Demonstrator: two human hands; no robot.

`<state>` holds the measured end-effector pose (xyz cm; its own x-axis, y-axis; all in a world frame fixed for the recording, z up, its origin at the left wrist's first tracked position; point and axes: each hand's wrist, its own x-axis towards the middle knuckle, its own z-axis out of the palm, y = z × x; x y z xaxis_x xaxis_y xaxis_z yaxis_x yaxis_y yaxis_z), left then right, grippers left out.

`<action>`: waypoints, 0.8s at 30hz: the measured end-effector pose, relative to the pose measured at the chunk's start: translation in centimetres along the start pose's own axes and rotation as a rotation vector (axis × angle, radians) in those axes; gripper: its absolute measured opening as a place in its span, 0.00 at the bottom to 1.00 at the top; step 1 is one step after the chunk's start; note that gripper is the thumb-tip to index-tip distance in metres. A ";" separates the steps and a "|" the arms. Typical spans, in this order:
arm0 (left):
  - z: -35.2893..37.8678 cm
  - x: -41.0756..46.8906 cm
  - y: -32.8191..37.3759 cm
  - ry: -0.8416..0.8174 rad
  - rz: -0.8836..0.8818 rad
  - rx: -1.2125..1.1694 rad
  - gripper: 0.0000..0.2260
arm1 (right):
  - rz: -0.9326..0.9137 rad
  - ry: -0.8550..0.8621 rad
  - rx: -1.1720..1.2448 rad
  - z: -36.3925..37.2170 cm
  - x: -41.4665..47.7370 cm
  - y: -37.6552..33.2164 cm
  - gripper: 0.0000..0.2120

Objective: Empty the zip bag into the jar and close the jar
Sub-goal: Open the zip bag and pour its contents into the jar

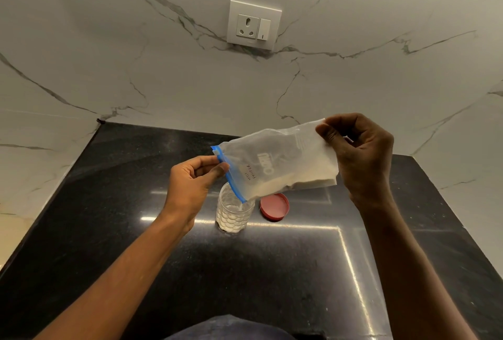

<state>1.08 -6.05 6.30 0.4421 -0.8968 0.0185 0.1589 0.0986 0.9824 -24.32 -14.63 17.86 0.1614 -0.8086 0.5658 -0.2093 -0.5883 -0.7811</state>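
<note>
A clear zip bag (277, 161) with a blue zip strip and pale powder inside hangs tilted over the counter, its zip end pointing down and left. My left hand (190, 187) pinches the blue zip edge. My right hand (359, 154) grips the raised bottom corner of the bag. Directly under the bag's lower zip corner stands a clear textured jar (232, 213), open and partly filled with white powder; a thin stream of powder falls into it. The jar's red lid (274, 207) lies flat on the counter just right of the jar.
The black polished countertop (272, 271) runs between white marble walls at the left, back and right. A white wall socket with switch (254, 24) sits high on the back wall. A dark piece of my clothing shows at the bottom edge.
</note>
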 end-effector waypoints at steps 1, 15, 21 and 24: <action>0.0 0.0 0.0 0.000 0.000 0.001 0.09 | 0.008 -0.007 -0.001 -0.1 0.0 0.0 0.10; -0.2 -0.1 0.0 0.022 -0.044 -0.001 0.09 | -0.060 -0.081 -0.009 0.3 0.4 0.0 0.11; -0.3 0.0 -0.2 0.019 -0.063 0.016 0.09 | -0.079 -0.134 -0.081 0.4 0.7 0.2 0.10; -0.4 -0.1 0.0 -0.003 -0.088 0.044 0.09 | -0.071 -0.127 -0.064 0.4 0.8 0.3 0.10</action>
<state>1.41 -5.79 6.26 0.4251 -0.9026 -0.0673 0.1581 0.0009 0.9874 -23.88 -15.48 18.02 0.2976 -0.7600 0.5778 -0.2533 -0.6464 -0.7197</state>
